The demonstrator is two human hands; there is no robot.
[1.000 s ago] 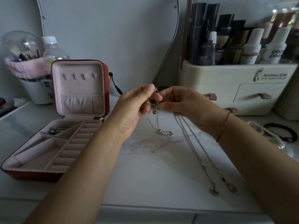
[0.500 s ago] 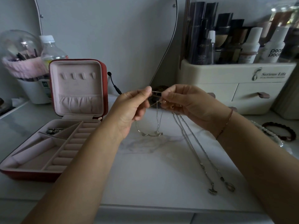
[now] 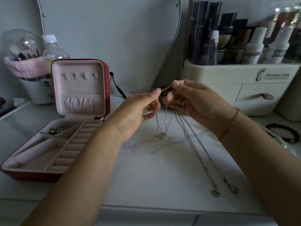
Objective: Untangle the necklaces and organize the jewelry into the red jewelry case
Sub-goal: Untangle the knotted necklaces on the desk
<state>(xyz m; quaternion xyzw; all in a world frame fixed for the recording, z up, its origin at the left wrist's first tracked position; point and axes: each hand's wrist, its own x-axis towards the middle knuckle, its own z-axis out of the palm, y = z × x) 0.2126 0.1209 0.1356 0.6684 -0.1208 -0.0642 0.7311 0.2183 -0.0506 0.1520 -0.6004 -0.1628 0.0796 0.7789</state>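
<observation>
Both hands are raised over the white marble table, fingertips close together. My left hand (image 3: 138,110) and my right hand (image 3: 192,101) pinch a thin silver necklace (image 3: 162,126) stretched between them; its loop and small pendant hang down to the table. From my right hand two longer silver chains (image 3: 195,147) trail down to the right and end in pendants (image 3: 224,190) on the tabletop. The red jewelry case (image 3: 32,174) stands open at left with a pink lining, ring rolls and a small dark piece of jewelry (image 3: 56,130) in a back compartment.
A cream cosmetics organizer (image 3: 244,88) with drawers and bottles fills the back right. A dark bead bracelet (image 3: 283,132) and a white bead strand (image 3: 270,132) lie at right. A brush holder (image 3: 27,70) and water bottle (image 3: 52,51) stand behind the case. A mirror leans at back.
My hands have drawn slightly apart, pulling a stretch of chain taut between the fingertips. The short necklace's hanging loop has shifted a little; the long chains stay put.
</observation>
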